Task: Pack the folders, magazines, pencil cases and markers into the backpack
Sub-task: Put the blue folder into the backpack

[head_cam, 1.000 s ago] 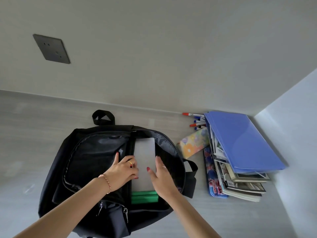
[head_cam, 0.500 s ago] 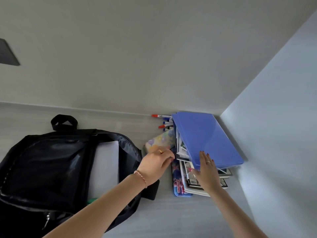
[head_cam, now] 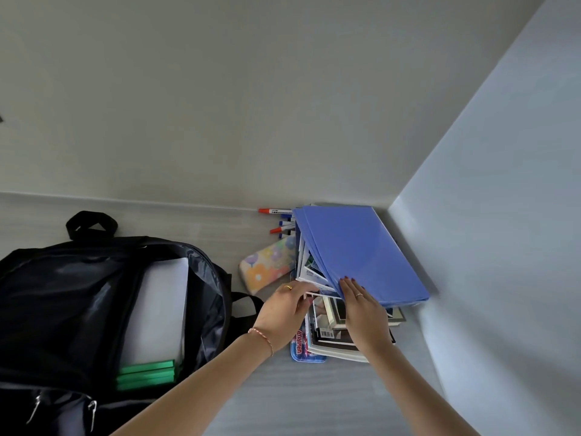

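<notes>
Reaching into the corner stack beside the open backpack (head_cam: 103, 309).
Right hand (head_cam: 366, 313) flat, grip open, on blue folders (head_cam: 361, 253) topping magazines (head_cam: 330, 335); left hand (head_cam: 287, 313) pinching a magazine edge; pencil case (head_cam: 267, 267) and markers (head_cam: 279, 221) lying on desk (head_cam: 283, 398).

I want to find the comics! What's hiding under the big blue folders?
Under the blue plastic folders sits a stack of glossy magazines. Only their near edges and covers peek out; anything farther back is covered.
</notes>
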